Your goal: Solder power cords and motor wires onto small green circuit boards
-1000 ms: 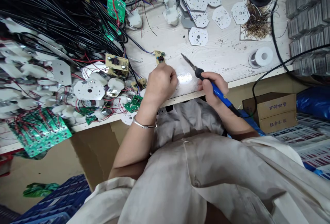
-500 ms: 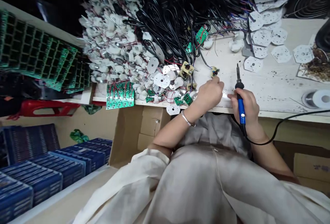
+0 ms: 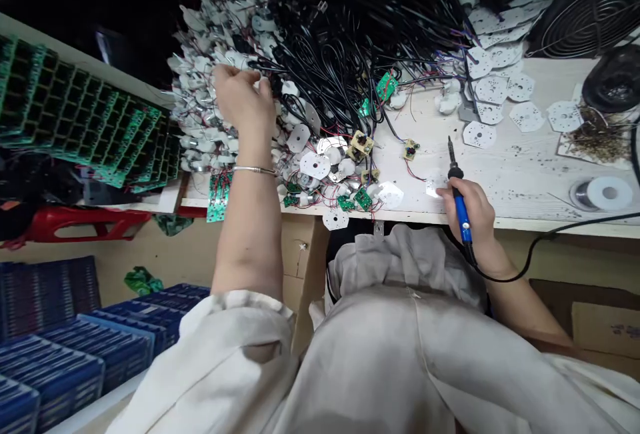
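My right hand [image 3: 475, 213] grips a soldering iron [image 3: 462, 211] by its blue handle, tip pointing up and away from me. Close by its fingertips lies a pale perforated plate [image 3: 433, 185]. Just beyond, a small yellowish circuit board [image 3: 411, 149] with a red wire rests on the table. Out to the left, my left hand [image 3: 245, 97] is over a heap of small white motor parts [image 3: 205, 111], thumb and fingers apart. Whether its fingertips touch a part is hard to see. A green circuit board panel [image 3: 218, 197] shows partly behind that forearm.
Black cables [image 3: 325, 41] are piled at the back. White perforated discs [image 3: 493, 87] lie to the right, with a solder spool [image 3: 607, 193] and a fan [image 3: 600, 14]. Green board panels [image 3: 75, 114] stand at far left. The iron's cord [image 3: 540, 241] runs rightward along the table edge.
My left hand has left the small yellowish board and swung left to the motor heap. My right hand keeps the soldering iron in nearly the same place.
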Demonstrator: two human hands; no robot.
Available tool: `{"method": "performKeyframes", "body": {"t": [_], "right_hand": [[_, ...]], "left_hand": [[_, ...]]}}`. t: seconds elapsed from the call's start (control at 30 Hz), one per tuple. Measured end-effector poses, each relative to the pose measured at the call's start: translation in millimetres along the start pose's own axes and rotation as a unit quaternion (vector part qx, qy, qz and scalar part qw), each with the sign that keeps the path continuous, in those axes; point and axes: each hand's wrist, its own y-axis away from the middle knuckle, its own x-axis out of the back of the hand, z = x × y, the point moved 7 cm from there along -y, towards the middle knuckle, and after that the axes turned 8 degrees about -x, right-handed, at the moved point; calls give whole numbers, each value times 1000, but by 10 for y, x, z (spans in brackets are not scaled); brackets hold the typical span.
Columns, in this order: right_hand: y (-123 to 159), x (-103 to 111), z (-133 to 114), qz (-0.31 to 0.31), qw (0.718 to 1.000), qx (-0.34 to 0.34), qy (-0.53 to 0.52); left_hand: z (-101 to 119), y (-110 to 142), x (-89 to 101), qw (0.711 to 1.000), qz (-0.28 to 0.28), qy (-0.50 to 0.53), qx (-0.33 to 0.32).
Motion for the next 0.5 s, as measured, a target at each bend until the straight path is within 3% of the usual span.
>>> {"method": "performKeyframes", "body": {"t": [0.17,0.23,0.37,0.5], "right_hand": [[-17,-22,8,-2,999,-30,11],[-23,-38,16,-14,999,-39,4],[-32,-27,1,-14,999,-32,-14],[-32,-16,-7,-12,999,-35,-13]], "left_hand": [[-159,-142,-234,999,15,29,-29],[-216,-157,-219,997,-12,44,-57],[-152,-48,-71,980,-72,56,-177],[-134,30,-99,978,-80,-6,-191]]}}
